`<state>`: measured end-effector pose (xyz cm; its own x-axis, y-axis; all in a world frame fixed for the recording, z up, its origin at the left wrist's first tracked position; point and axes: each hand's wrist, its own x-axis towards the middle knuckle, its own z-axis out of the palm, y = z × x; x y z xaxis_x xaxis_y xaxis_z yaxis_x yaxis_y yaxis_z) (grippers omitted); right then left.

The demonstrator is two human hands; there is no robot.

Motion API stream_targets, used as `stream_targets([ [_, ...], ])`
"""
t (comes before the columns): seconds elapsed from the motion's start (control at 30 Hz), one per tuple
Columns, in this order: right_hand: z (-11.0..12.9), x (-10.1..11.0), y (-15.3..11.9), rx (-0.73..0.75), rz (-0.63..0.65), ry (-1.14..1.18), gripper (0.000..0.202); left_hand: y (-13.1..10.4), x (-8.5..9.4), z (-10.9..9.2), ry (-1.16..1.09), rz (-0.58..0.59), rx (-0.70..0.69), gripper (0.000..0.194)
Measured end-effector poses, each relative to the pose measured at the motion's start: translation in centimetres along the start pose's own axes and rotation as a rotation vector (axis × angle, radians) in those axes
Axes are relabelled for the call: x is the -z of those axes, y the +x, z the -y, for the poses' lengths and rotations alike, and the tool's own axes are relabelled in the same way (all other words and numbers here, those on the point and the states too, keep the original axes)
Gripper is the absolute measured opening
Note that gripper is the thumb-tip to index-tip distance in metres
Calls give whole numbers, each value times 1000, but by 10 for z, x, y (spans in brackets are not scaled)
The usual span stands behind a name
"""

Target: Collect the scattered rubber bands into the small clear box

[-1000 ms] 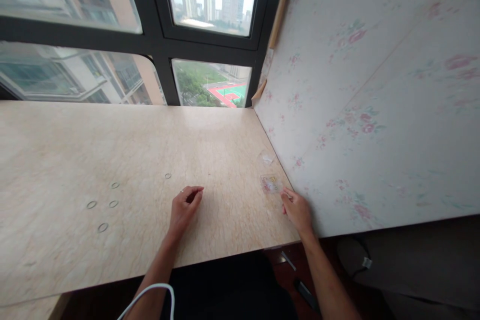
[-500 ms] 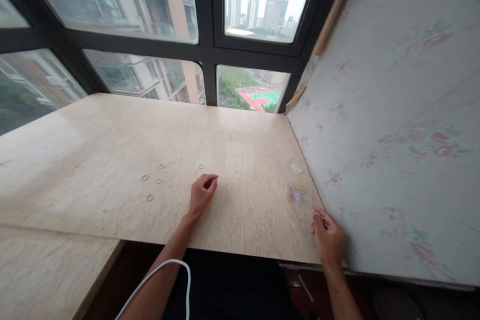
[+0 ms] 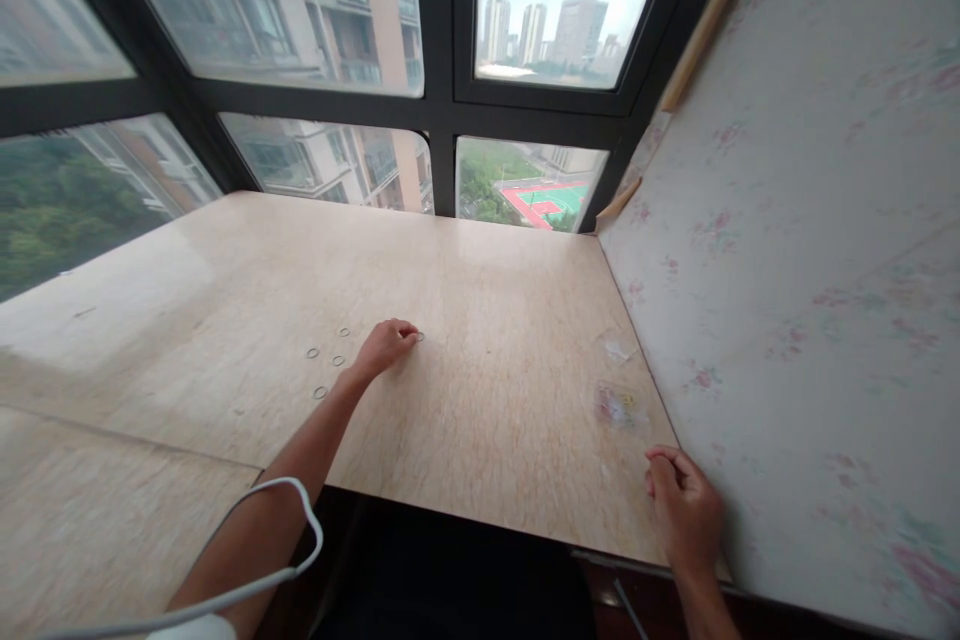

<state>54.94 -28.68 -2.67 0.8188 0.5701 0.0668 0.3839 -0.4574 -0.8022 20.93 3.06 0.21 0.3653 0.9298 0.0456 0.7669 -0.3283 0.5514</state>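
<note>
My left hand (image 3: 390,344) reaches over the stone-look ledge, thumb and forefinger closed at the edge of a small thin ring (image 3: 421,336). Left of that hand lie more rings of the same kind: a ring (image 3: 344,332), a second ring (image 3: 313,353), a third ring (image 3: 338,360), and one nearest me (image 3: 321,393), close to my forearm. My right hand (image 3: 682,500) rests by the wall with fingers curled together; whatever they may hold is hidden. Just beyond it sits a small clear plastic box (image 3: 619,405) with coloured bits inside.
A crumpled clear plastic piece (image 3: 618,350) lies behind the box. The flowered wall (image 3: 787,340) bounds the ledge (image 3: 487,440) on the right, and dark-framed windows stand at the back. A white cable (image 3: 300,540) loops across my left forearm.
My left hand has moved forward, and its fingertips now meet the ring that lay beyond it. My right hand stays curled near the wall. The camera view has shifted slightly.
</note>
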Motion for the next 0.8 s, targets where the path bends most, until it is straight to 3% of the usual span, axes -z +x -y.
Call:
stream_targets([
  [0.23, -1, 0, 0, 5, 12, 17, 28, 23, 13, 4, -100, 150, 87, 18],
  [0.47, 3, 1, -1, -13, 13, 11, 30, 35, 15, 0, 106, 247, -67, 12],
  [0.7, 6, 3, -2, -7, 23, 37, 30, 35, 16, -5, 122, 290, -78, 5],
  [0.8, 5, 3, -2, -5, 27, 48, 30, 25, 16, -11, -17, 314, -12, 8],
])
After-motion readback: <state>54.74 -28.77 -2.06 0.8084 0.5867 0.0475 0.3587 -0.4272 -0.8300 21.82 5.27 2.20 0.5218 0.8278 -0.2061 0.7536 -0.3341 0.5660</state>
